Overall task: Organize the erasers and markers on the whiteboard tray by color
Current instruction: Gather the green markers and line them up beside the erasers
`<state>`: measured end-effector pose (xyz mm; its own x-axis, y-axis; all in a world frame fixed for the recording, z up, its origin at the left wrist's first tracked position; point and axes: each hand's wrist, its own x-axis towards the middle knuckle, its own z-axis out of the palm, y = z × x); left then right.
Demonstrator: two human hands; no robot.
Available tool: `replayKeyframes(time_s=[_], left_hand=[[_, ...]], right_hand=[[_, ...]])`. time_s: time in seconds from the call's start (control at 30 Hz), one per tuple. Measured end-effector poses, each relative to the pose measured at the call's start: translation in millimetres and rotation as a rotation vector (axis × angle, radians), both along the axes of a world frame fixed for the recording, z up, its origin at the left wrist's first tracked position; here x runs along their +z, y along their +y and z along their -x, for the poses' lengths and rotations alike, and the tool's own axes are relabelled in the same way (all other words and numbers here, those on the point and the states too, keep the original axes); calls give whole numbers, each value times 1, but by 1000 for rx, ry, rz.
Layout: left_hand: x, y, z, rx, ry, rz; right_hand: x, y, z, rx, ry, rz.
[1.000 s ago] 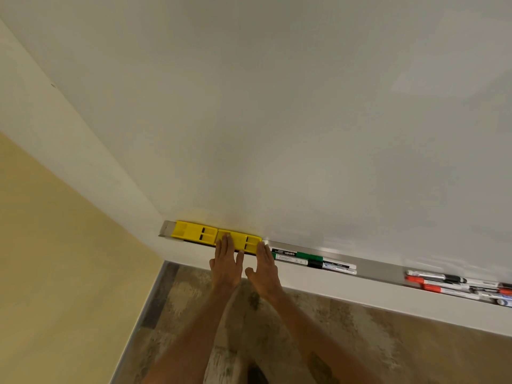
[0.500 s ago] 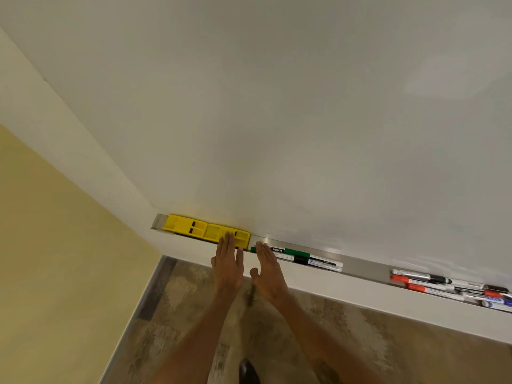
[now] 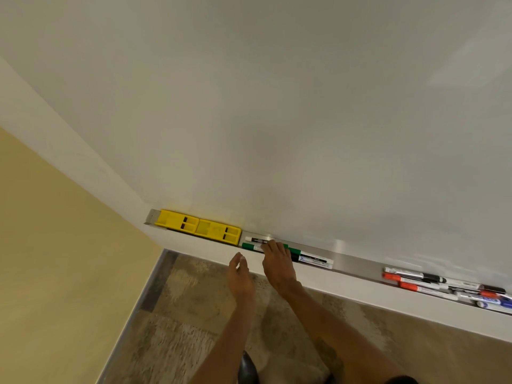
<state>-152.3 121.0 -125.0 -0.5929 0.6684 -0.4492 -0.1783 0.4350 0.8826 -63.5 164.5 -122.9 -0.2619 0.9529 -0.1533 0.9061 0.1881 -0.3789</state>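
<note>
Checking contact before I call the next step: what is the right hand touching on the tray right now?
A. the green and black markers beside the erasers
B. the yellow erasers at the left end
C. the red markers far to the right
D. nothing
A: the right hand has its fingers laid on the green and black markers just right of the yellow erasers, while the left hand is off the tray.

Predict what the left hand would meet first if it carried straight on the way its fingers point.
Probably the front lip of the whiteboard tray, near the right end of the yellow erasers; the left hand is open, apart from it. Depth is unclear.
</note>
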Motion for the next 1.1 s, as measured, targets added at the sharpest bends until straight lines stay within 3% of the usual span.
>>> replayKeyframes(time_s=[0.2, 0.43, 0.63, 0.73, 0.87, 1.1], left_hand=[[-5, 2, -6, 8, -55, -30], [-1, 5, -29, -10, -102, -92], [5, 9, -38, -40, -278, -151], [4, 8, -33, 28, -314, -145], [-1, 2, -19, 36, -309, -138], [-2, 4, -7, -91, -171, -139]], right_hand=[[-2, 4, -22, 5, -27, 5], [3, 0, -39, -26, 95, -43], [6, -19, -40, 150, 207, -68], [5, -22, -50, -9, 253, -108], [0, -16, -69, -165, 70, -128], [-2, -2, -55, -82, -98, -4]])
